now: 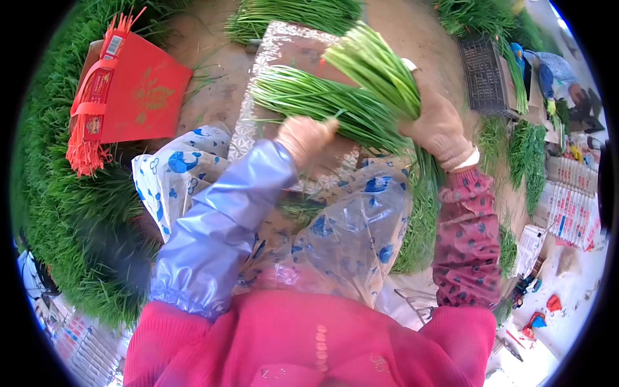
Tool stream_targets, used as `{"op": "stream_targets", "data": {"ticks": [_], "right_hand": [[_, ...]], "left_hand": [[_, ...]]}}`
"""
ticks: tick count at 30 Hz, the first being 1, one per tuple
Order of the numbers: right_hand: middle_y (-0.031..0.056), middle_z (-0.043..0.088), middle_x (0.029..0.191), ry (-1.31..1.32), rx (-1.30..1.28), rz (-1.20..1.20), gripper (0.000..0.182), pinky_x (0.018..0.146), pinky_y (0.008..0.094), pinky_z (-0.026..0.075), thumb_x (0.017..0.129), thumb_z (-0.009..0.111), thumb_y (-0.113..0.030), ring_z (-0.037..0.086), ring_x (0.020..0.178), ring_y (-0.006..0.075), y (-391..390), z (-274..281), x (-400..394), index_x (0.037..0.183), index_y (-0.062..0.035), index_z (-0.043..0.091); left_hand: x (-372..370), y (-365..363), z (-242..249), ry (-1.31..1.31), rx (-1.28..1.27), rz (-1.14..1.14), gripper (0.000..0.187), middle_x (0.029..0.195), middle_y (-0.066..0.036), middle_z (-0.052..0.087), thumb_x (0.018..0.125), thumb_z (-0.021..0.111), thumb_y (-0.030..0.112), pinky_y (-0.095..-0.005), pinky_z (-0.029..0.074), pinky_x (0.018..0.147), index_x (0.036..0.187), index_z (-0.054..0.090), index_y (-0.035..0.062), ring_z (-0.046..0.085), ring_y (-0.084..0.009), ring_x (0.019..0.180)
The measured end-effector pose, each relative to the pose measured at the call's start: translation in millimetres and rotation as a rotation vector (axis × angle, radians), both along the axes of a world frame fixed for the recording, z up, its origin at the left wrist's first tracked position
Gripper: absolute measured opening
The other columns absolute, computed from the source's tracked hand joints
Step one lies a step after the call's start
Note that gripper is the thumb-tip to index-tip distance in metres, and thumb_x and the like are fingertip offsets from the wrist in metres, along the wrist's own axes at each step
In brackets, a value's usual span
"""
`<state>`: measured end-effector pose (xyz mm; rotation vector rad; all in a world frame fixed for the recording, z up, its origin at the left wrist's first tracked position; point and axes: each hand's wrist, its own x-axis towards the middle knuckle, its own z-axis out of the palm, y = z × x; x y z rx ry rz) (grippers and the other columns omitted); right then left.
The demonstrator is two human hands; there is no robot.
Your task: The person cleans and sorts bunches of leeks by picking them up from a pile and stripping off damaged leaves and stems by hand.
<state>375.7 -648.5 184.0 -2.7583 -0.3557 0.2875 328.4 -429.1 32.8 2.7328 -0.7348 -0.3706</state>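
Note:
My right hand (442, 132), in a tan glove, grips a bunch of chives (377, 68) with the pale stalk ends pointing up and away; the green leaves hang down below the wrist. Beneath it, a second pile of chives (322, 97) lies across a low board (290, 46) with a white patterned edge. My left hand (304, 138) is closed at the near side of that pile, somewhat blurred. Its fingertips are pinched together close to the leaves, and what they hold, if anything, I cannot make out.
A red box (145, 93) with bundles of red ties (87, 151) stands at the left, beside a big heap of greens (58, 213). More chives (293, 16) lie beyond the board. To the right are a black crate (483, 77) and stacked white-and-red packs (567, 206). Blue-patterned plastic (351, 226) covers my lap.

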Motion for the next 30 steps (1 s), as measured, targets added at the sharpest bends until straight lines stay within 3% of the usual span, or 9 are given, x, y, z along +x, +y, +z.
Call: {"op": "stream_targets", "data": {"ticks": [5,10,15,18,19,21,23,24,30], "right_hand": [[0.0154,0.068,0.100,0.096,-0.182,0.184,0.064,0.081,0.0421,0.053,0.072,0.074,-0.008,0.066,0.095,0.0340,59.2,-22.2,23.7,0.131,-0.0141,0.048],[0.0188,0.058,0.124,0.136,-0.186,0.371,0.082,0.093,0.0380,0.049,0.070,0.077,-0.013,0.060,0.110,0.0335,101.5,-85.2,42.5,0.142,-0.0107,0.038],[0.0072,0.046,0.130,-0.129,-0.236,0.370,0.083,0.087,0.0452,0.046,0.064,0.082,-0.027,0.055,0.111,0.0273,97.5,-157.8,30.9,0.137,-0.0163,0.043],[0.0073,0.052,0.121,0.119,-0.296,0.260,0.061,0.089,0.0514,0.041,0.085,0.062,-0.024,0.052,0.109,0.0284,104.2,-168.3,43.3,0.142,-0.0200,0.041],[0.0093,0.047,0.133,-0.029,-0.317,0.262,0.056,0.095,0.0569,0.038,0.090,0.055,-0.022,0.048,0.119,0.0312,100.3,-169.0,32.6,0.143,-0.0210,0.040],[0.0119,0.032,0.153,-0.103,-0.508,0.288,0.050,0.106,0.0653,0.028,0.097,0.046,-0.023,0.035,0.138,0.0360,99.5,-171.2,14.5,0.146,-0.0223,0.037],[0.0097,0.026,0.157,0.090,-0.366,0.293,0.054,0.107,0.0677,0.024,0.097,0.047,-0.023,0.029,0.141,0.0361,108.8,-145.7,17.4,0.149,-0.0192,0.032],[0.0097,0.026,0.156,0.068,-0.402,0.327,0.055,0.106,0.0682,0.025,0.097,0.049,-0.024,0.029,0.141,0.0358,109.9,-150.8,15.0,0.149,-0.0199,0.032],[0.0097,0.033,0.153,0.051,-0.232,0.398,0.062,0.111,0.0551,0.029,0.091,0.059,-0.024,0.033,0.140,0.0318,63.9,-148.3,21.2,0.147,-0.0190,0.035]], "left_hand": [[-48.9,-24.4,-29.0,-0.159,-0.028,-0.279,0.019,0.066,-0.007,0.064,0.084,0.056,0.016,-0.0415,0.052,0.057,0.102,0.059,0.0156,0.066,-0.0272,0.067],[-48.9,-19.7,-14.8,-0.108,-0.034,-0.399,0.024,0.070,-0.004,0.064,0.085,0.054,0.019,-0.0383,0.050,0.059,0.107,0.063,0.0151,0.065,-0.0259,0.067],[-33.2,-4.2,-22.6,-0.042,0.038,-0.331,0.018,0.067,-0.006,0.064,0.085,0.055,0.019,-0.0400,0.050,0.060,0.099,0.064,0.0139,0.065,-0.0263,0.066],[-4.0,20.6,-5.6,-0.159,-0.167,-0.040,0.012,0.064,-0.013,0.062,0.080,0.061,0.014,-0.0436,0.051,0.055,0.091,0.063,0.0089,0.064,-0.0325,0.062],[7.1,26.3,23.1,-0.020,-0.001,0.051,0.039,0.085,-0.013,0.067,0.075,0.070,0.017,-0.0447,0.052,0.075,0.113,0.061,0.0102,0.067,-0.0310,0.085],[14.9,33.0,28.5,-0.375,0.003,0.092,0.089,0.129,-0.014,0.056,0.068,0.080,0.021,-0.0513,0.036,0.105,0.145,0.037,0.0142,0.051,-0.0297,0.125],[35.5,27.8,38.2,-0.054,0.269,0.041,0.127,0.157,-0.010,0.024,0.059,0.087,0.027,-0.0562,0.010,0.116,0.155,0.004,0.0192,0.021,-0.0279,0.146],[43.5,24.3,35.6,-0.015,0.366,0.023,0.139,0.160,-0.009,0.017,0.053,0.090,0.025,-0.0576,0.013,0.116,0.155,-0.004,0.0232,0.016,-0.0288,0.148],[46.9,29.4,-13.6,0.124,0.206,0.191,0.142,0.161,-0.006,0.013,0.053,0.092,0.019,-0.0601,0.016,0.115,0.154,-0.008,0.0318,0.017,-0.0293,0.147]]}}
